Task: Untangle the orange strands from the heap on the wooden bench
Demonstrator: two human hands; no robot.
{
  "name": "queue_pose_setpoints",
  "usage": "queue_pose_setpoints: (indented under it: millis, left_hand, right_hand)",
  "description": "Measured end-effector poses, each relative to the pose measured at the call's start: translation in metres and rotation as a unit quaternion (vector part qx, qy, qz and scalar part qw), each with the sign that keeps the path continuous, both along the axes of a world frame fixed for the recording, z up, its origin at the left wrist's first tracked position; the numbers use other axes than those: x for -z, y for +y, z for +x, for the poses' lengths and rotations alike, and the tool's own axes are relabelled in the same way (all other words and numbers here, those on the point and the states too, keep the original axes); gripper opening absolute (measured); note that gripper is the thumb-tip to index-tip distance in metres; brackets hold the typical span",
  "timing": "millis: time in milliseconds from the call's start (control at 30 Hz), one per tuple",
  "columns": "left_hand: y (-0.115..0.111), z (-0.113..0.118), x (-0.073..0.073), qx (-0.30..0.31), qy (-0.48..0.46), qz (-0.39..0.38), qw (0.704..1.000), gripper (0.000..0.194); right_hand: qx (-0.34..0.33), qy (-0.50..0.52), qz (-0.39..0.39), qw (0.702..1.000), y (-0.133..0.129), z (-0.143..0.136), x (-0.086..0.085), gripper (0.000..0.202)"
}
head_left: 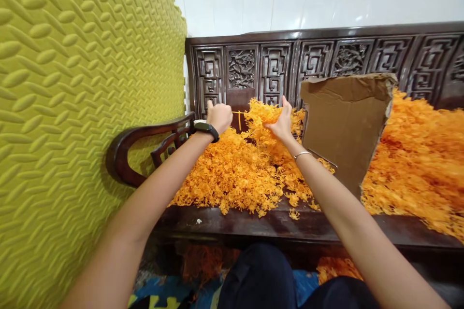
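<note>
My left hand (219, 117), with a dark watch band on its wrist, is closed on the end of a thin orange strand (239, 119). The strand runs right to a bunch of orange plastic flower pieces (261, 115). Around that bunch curl the fingers of my right hand (282, 123), its thumb side raised; a bracelet circles the wrist. Below both hands a loose heap of the same orange pieces (232, 169) covers the dark wooden bench seat (253, 224). Part of the strand is hidden among the pieces.
A brown cardboard sheet (340, 125) stands upright right of my hands, with a larger orange heap (420, 164) beyond it. The carved bench back (242, 68) rises behind. At left are a curved armrest (125, 149) and a yellow-green foam mat (72, 82).
</note>
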State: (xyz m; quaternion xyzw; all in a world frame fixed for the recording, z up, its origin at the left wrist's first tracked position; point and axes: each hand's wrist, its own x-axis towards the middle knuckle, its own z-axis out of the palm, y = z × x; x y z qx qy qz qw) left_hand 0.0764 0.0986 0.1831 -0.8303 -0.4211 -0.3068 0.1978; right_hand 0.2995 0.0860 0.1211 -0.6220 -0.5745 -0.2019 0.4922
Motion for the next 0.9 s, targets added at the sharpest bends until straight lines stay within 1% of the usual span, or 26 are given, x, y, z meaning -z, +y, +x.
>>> queue_pose_setpoints:
  millis: [100,167,233,300,333,367,433,467,533,600,633,667,733,800,867,900]
  left_hand:
    - [0.013,-0.008,-0.003,-0.025,-0.024,-0.014,0.999,0.032]
    - [0.022,-0.016,-0.007,-0.042,-0.038,-0.023,0.998,0.030]
    - [0.031,-0.025,-0.010,-0.061,-0.047,-0.033,0.996,0.029]
    - [0.038,-0.034,-0.010,-0.072,-0.047,-0.041,0.995,0.028]
    - [0.040,-0.037,-0.010,-0.073,-0.045,-0.044,0.995,0.028]
    - [0.040,-0.039,-0.009,-0.072,-0.041,-0.045,0.996,0.028]
    - [0.037,-0.038,-0.005,-0.063,-0.028,-0.043,0.997,0.027]
    - [0.034,-0.034,-0.003,-0.056,-0.019,-0.040,0.997,0.027]
    - [0.024,-0.025,-0.001,-0.039,-0.002,-0.030,0.999,0.028]
    - [0.012,-0.014,-0.003,-0.023,0.009,-0.020,0.999,0.034]
    - [0.007,-0.011,-0.006,-0.017,0.012,-0.014,1.000,0.036]
    - [0.002,-0.009,-0.010,-0.015,0.014,-0.005,1.000,0.038]
    - [-0.003,-0.010,-0.019,-0.020,0.020,0.030,0.999,0.037]
    - [-0.004,-0.018,-0.025,-0.041,0.014,0.046,0.998,0.036]
    - [-0.002,-0.027,-0.026,-0.054,0.015,0.047,0.997,0.035]
    - [0.000,-0.030,-0.024,-0.056,0.019,0.047,0.997,0.035]
  right_hand:
    - [-0.025,-0.013,0.017,0.999,-0.003,-0.002,0.001,0.101]
    - [-0.058,0.012,0.015,0.998,-0.005,-0.003,0.003,0.103]
    - [-0.116,0.070,0.002,0.991,-0.006,-0.003,0.007,0.096]
    - [-0.173,0.143,-0.013,0.975,-0.006,0.000,0.012,0.087]
    - [-0.190,0.170,-0.023,0.967,-0.006,0.000,0.016,0.083]
    - [-0.199,0.188,-0.036,0.961,-0.006,0.000,0.020,0.080]
    - [-0.208,0.192,-0.077,0.956,-0.004,-0.006,0.030,0.079]
    - [-0.216,0.181,-0.102,0.954,-0.004,-0.011,0.035,0.081]
    - [-0.225,0.147,-0.150,0.951,-0.002,-0.026,0.047,0.093]
    - [-0.209,0.118,-0.178,0.954,0.001,-0.040,0.055,0.106]
    - [-0.191,0.110,-0.185,0.958,0.003,-0.044,0.058,0.108]
    - [-0.170,0.106,-0.188,0.961,0.005,-0.047,0.059,0.107]
    - [-0.121,0.113,-0.185,0.969,0.007,-0.045,0.056,0.092]
    - [-0.064,0.127,-0.168,0.975,0.009,-0.035,0.048,0.068]
    - [-0.006,0.145,-0.135,0.980,0.009,-0.023,0.037,0.050]
    - [0.021,0.154,-0.115,0.981,0.008,-0.017,0.030,0.047]
